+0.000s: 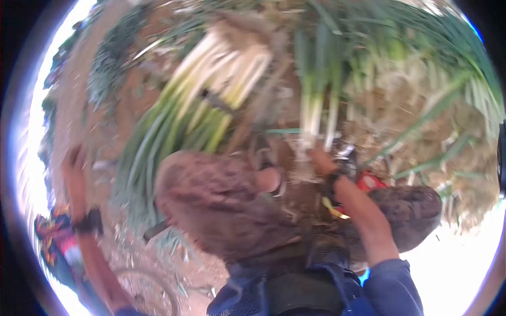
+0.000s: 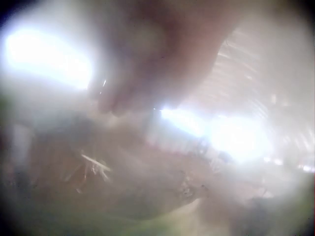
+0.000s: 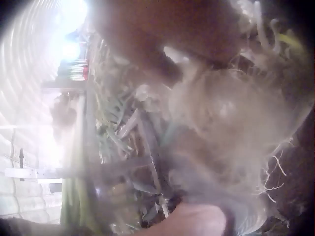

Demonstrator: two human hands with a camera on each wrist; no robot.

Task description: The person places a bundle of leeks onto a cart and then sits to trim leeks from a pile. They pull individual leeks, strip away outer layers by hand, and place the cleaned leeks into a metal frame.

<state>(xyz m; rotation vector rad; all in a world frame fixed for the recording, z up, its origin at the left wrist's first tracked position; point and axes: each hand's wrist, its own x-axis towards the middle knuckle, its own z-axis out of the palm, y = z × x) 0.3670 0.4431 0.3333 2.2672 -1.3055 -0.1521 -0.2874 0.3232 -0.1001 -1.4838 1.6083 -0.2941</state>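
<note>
Leeks (image 1: 314,105) stretch away from my right hand (image 1: 321,159), which grips them near their white root ends. In the right wrist view, the hand (image 3: 167,29) is against a blurred mass of pale roots (image 3: 221,118). My left hand (image 1: 75,159) is held out at the far left, apart from the leeks; in the left wrist view the hand (image 2: 152,54) is blurred, its fingers loosely bent with nothing seen in them. A laid-out bundle of leeks (image 1: 182,102), with a dark strip (image 1: 217,101) across it, lies left of centre.
More leeks (image 1: 421,58) with soil-covered roots lie at the right. Bent knees (image 1: 211,179) are below the bundle. A red object (image 1: 370,180) is beside the right forearm, patterned cloth (image 1: 58,242) at the lower left, and greens (image 1: 113,58) lie at the upper left.
</note>
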